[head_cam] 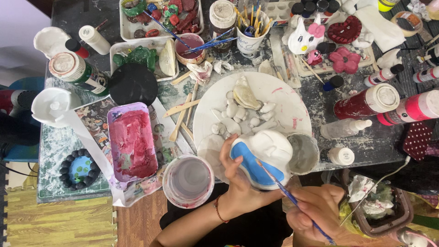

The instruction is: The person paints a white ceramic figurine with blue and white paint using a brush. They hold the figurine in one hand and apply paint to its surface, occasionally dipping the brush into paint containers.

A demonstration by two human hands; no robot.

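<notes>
From the head camera, the person's left hand [235, 176] cups a white plaster figure [265, 158] from its left side, fingers curled round the edge, holding it over the near rim of a large white plate [279, 91] on the bench [366, 142]. A broad band of blue paint runs across the figure's lower part. The right hand [315, 212] pinches a thin blue-handled brush [292, 199] between thumb and fingers, and the brush tip touches the blue band.

On the plate lie small unpainted plaster pieces [242, 112]. Just right of the figure stands a small cup of grey water [302, 153]; to its left stands a plastic cup with pink-stained walls [188, 179]. Further left, a rectangular tray smeared with red and pink paint [132, 142] rests on the bench beside wooden sticks [183, 114]. Red and pink paint bottles [388, 103] lie to the right, well apart from the hands.
</notes>
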